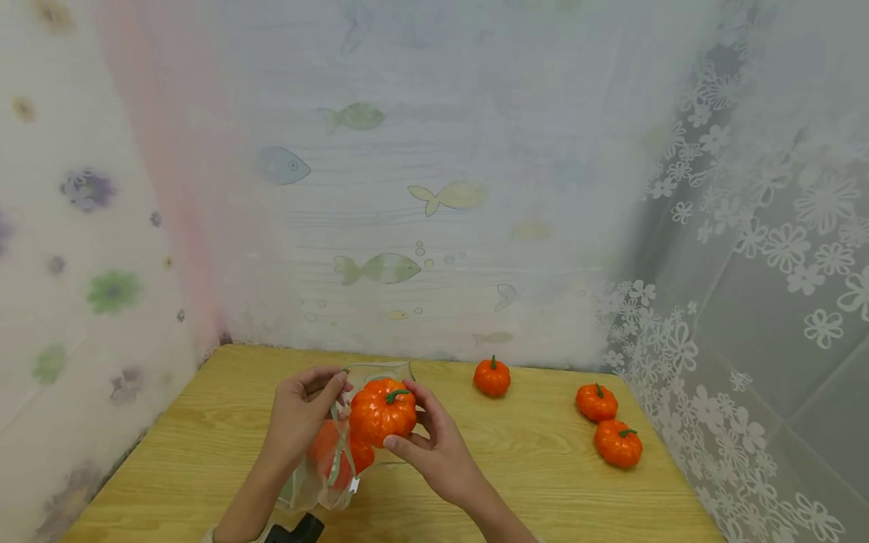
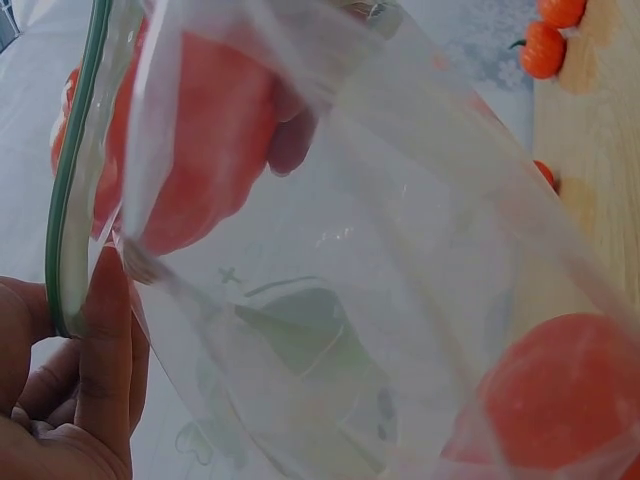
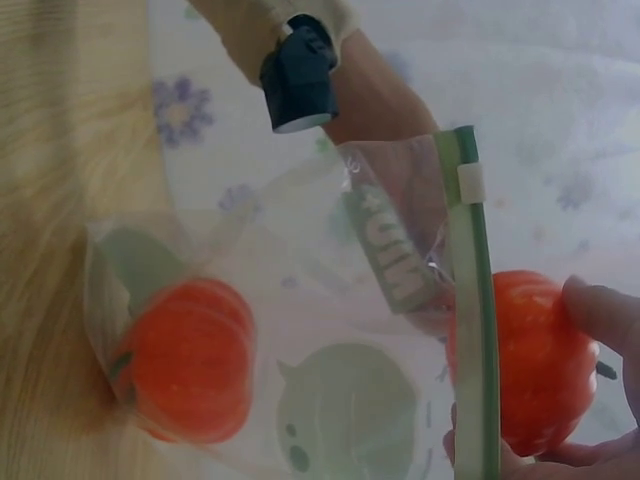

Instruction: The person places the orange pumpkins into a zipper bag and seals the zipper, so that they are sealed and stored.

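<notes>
While pinching the bag (image 3: 345, 420) with the left hand (image 1: 305, 398), gripping one pumpkin (image 1: 376, 415) at its mouth with the right hand (image 1: 437, 456). Done, below left hand: at least one bagged pumpkin (image 3: 195, 360). Apparently outstanding, rightward: three loose pumpkins (image 1: 492, 378) (image 1: 597, 403) (image 1: 618, 444).

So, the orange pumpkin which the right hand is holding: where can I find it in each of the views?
Head: below the centre and a little left, the pumpkin is between the two hands.
Left wrist: upper left, the pumpkin shows mostly through clear plastic.
Right wrist: lower right, the pumpkin is at the bag's mouth.
Shared landmark: the clear bag with green print.
</notes>
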Demonstrator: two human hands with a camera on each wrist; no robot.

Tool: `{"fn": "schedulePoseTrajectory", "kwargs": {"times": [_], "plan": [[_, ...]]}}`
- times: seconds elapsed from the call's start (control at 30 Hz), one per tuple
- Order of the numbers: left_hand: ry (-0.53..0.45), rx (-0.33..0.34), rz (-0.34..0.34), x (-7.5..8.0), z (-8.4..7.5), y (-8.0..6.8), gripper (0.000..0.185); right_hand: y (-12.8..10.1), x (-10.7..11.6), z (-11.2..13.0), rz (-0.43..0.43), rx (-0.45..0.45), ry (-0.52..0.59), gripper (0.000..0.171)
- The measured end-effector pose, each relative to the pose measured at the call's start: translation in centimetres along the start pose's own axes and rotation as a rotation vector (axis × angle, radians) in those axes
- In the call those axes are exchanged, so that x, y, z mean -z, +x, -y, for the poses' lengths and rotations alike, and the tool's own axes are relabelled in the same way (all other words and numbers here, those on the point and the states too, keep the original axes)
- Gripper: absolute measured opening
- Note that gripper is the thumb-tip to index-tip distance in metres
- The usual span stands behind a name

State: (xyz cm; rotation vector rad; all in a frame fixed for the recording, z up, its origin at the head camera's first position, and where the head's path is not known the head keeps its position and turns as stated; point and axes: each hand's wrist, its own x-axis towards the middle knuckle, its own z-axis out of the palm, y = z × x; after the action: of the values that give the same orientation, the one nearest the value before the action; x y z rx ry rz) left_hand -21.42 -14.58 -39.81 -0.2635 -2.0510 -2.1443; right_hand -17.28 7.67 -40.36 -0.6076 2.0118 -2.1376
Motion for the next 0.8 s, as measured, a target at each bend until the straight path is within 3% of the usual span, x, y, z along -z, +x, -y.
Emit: {"fn": "schedulePoseTrajectory", "kwargs": {"times": [0.43,0.8], "plan": [[-0.020,-0.012,0.003,0.02,0.11,0.14,0.028,0.09,-0.19,-0.07,-0.030,-0.054,-0.024,0.077],[-0.024,-0.007,0.012,0.16,0.38,0.48,0.028,0.58,-0.46,-0.40,-0.071,-0.066,-0.105,0.078]]}}
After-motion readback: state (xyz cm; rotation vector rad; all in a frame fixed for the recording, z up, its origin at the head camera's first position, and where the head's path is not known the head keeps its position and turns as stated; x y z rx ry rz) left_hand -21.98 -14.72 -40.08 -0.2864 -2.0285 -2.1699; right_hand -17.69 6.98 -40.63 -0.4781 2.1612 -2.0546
